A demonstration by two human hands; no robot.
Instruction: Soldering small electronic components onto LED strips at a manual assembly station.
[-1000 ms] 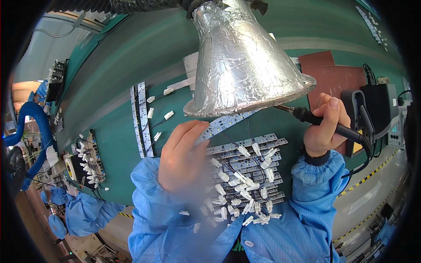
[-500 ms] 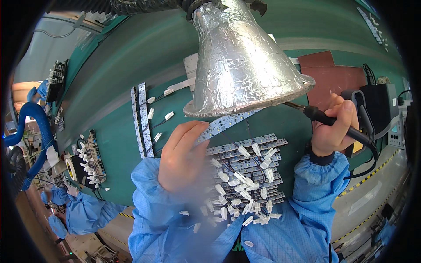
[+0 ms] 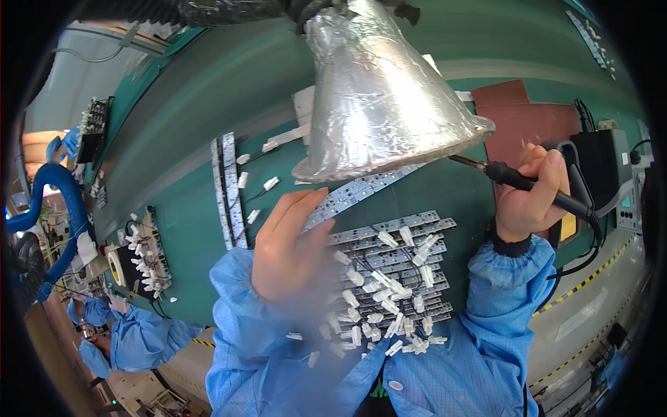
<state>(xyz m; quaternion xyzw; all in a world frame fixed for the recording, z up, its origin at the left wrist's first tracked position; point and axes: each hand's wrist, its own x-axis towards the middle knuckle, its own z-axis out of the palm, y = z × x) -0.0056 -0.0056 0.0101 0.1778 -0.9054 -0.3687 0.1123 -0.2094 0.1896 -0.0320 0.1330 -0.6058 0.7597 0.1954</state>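
My left hand (image 3: 288,243) grips the near end of a slim LED circuit strip (image 3: 361,192). The strip slants up to the right, and its far end is hidden beneath a foil-wrapped fume hood (image 3: 392,90). In my right hand (image 3: 531,198) is a soldering iron (image 3: 511,176), held like a pen with its tip pointing left at the hood's right rim, apart from the strip. Just below the held strip lies a stack of similar LED strips (image 3: 389,229), their wires ending in white connectors (image 3: 389,292). A blurred patch hides part of my left wrist.
Two LED strips (image 3: 228,187) lie on the green mat at left, beside loose connectors. A black soldering station (image 3: 608,163) stands at right, near a reddish-brown board (image 3: 528,128). More wired strips (image 3: 149,257) sit far left; a blue-sleeved co-worker (image 3: 149,337) is beyond.
The held strip has shifted slightly, showing a little more of its length under the hood. My right hand and the iron have moved marginally; both grips are the same.
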